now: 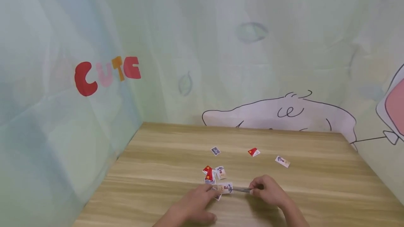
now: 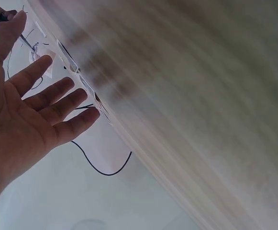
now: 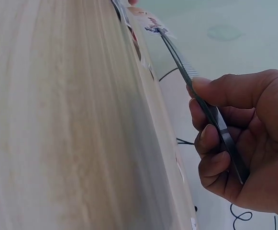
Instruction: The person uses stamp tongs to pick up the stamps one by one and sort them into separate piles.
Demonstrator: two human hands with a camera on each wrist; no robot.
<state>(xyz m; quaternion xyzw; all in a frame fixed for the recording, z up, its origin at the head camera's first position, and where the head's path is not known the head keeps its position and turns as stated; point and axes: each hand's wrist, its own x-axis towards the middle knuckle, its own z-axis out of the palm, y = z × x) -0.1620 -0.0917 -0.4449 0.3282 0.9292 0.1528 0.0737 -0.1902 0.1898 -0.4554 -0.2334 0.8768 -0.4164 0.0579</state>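
Note:
My right hand [image 1: 268,190] grips a pair of metal tweezers [image 3: 198,93], thumb and curled fingers round the handle. The tweezer tips meet the right end of a small printed stamp-like paper [image 1: 225,188], held above the tabletop in the right wrist view. My left hand [image 1: 197,202] is at the paper's left end, its fingers [image 2: 62,91] spread and loosely straight. Whether its fingertips touch the paper, I cannot tell. Just beyond lie overlapping red papers [image 1: 209,173] and a pale printed one [image 1: 221,172]; another paper [image 1: 218,197] shows partly beneath the held one.
Farther back on the wooden table [image 1: 151,157] lie a small dark paper [image 1: 215,151], a red and white one [image 1: 254,152] and a pale printed one [image 1: 282,161]. A printed cloth backdrop [image 1: 189,45] rises behind the table and along its sides.

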